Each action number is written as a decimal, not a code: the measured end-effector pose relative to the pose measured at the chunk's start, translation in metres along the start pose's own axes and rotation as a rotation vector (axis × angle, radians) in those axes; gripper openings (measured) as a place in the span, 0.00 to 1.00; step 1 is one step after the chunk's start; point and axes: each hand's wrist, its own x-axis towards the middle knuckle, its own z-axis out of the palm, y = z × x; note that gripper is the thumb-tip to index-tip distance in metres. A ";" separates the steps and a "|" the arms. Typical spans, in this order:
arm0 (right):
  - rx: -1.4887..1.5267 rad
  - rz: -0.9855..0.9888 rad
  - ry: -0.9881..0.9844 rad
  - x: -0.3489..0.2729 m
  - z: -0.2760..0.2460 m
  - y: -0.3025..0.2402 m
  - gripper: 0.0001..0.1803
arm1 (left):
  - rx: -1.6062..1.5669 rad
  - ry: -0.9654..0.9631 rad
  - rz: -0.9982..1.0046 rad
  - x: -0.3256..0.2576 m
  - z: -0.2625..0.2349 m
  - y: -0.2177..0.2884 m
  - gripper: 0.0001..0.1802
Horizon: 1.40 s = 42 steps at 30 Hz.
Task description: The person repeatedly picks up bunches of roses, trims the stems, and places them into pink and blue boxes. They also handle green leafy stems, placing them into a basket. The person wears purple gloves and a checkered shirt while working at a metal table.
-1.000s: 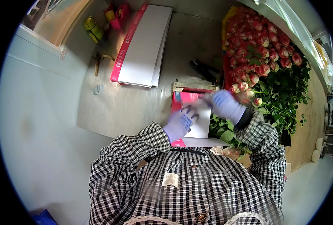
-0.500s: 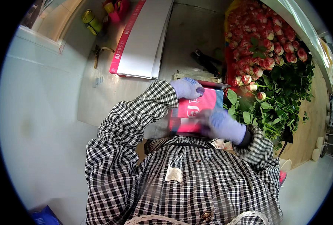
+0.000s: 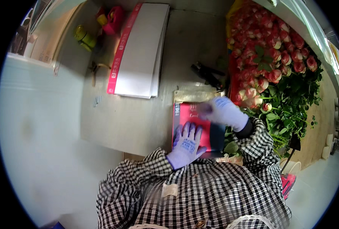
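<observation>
A pink piece of packaging (image 3: 184, 115), dark along its right end, lies at the near edge of the metal table in front of me. My left hand (image 3: 186, 149), in a pale purple glove, presses flat on its near left part with the fingers spread. Over its right side is my right hand (image 3: 226, 112), gloved the same way. Motion smears those fingers, so whether they grip anything is unclear. A cream bar-shaped object (image 3: 198, 95) lies just beyond the packaging.
A stack of white sheets (image 3: 141, 57) with a pink border lies farther left. Many pink-and-white roses (image 3: 268, 53) with leafy stems fill the right side. A black hand tool (image 3: 208, 74) lies between them. A yellow-green bottle (image 3: 85, 39) and a pink container (image 3: 114, 21) stand far left.
My left hand has come from the packaging's far edge to lie flat on its near part. My right hand has moved away from me. The packaging now shows a different face.
</observation>
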 end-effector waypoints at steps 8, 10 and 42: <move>-0.679 0.380 0.008 0.136 0.017 0.161 0.58 | 0.057 -0.076 0.029 0.012 -0.006 0.007 0.39; -0.441 0.452 0.052 0.141 -0.003 0.160 0.52 | 0.055 -0.080 0.024 0.011 -0.002 0.007 0.38; 0.668 0.452 0.053 -0.167 -0.009 0.111 0.27 | 0.145 -0.562 0.255 0.063 -0.075 -0.055 0.27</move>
